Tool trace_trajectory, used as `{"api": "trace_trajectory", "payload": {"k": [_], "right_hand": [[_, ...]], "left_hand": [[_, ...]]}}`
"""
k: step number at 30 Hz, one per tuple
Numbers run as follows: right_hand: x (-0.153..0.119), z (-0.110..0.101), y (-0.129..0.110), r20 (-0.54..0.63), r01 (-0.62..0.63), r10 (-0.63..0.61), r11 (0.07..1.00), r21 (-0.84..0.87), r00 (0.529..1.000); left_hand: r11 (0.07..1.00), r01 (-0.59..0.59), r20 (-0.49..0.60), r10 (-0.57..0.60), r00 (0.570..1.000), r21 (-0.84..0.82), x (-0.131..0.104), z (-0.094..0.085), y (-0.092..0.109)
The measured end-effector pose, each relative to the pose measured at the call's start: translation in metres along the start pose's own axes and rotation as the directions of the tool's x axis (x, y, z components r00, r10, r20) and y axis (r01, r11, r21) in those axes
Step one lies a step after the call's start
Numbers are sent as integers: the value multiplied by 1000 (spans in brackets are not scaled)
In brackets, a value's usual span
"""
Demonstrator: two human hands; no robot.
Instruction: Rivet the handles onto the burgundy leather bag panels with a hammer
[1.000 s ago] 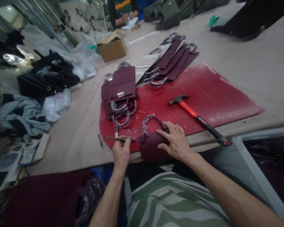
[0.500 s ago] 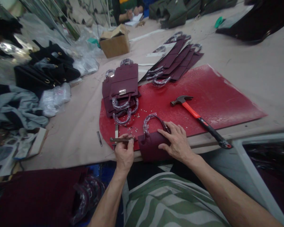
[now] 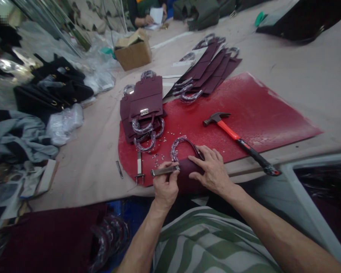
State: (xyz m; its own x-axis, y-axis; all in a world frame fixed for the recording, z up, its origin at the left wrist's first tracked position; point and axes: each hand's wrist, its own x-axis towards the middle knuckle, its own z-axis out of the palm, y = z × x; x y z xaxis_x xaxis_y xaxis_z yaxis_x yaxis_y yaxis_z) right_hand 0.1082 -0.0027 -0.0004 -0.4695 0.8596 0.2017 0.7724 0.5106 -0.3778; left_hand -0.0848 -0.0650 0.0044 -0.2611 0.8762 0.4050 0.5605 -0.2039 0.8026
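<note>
On my feed the left hand [image 3: 165,185] grips a flat metal tool [image 3: 162,171] between thumb and fingers, its tip at the near corner of a maroon panel [image 3: 184,178]; I cannot tell whether the two touch. The right hand [image 3: 211,170] lies spread over that panel, fingers stretched across it to the foot of its handle [image 3: 182,139]. Whether they pinch or merely press, I cannot tell.

The panel sits at the table's near edge, smooth and matte, its arched handle wound in crinkled clear film. Beneath is a glossy red mat [image 3: 272,110], wet-looking and pitted in patches, strewn with small pale studs left of the handle. Nearer me on the left I have a pronged tool [image 3: 139,167] with a white shank, and just off the mat a slim metal rod [image 3: 119,169].

To the right rests a claw hammer [image 3: 240,141], dark-headed, orange then black along the shaft; any marks on its grip are too small for me to read. Further out are a maroon stack [image 3: 146,96] bearing a silvery plate, illegible from here, and a plain brown cardboard box [image 3: 136,53].
</note>
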Motion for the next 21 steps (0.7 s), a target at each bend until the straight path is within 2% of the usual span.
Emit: {"api": "trace_trajectory", "payload": {"k": [3,8,16,21], "right_hand": [[0,0,1,-1,-3,3,1000,7,1000],[0,-1,0,1,-15,15,1000,26,1000],[0,-3,0,-4,-15,15,999,42,1000],[-1,-1,1,-3,-16,17,999,48,1000]], "left_hand": [[993,-102,20,102,995,53,5,8,4],[984,-163,68,158,985,76,0,13,2],[995,-74,48,71,996,61,-7,18,-4],[993,-83,57,79,995,86,-4,19,-1]]}}
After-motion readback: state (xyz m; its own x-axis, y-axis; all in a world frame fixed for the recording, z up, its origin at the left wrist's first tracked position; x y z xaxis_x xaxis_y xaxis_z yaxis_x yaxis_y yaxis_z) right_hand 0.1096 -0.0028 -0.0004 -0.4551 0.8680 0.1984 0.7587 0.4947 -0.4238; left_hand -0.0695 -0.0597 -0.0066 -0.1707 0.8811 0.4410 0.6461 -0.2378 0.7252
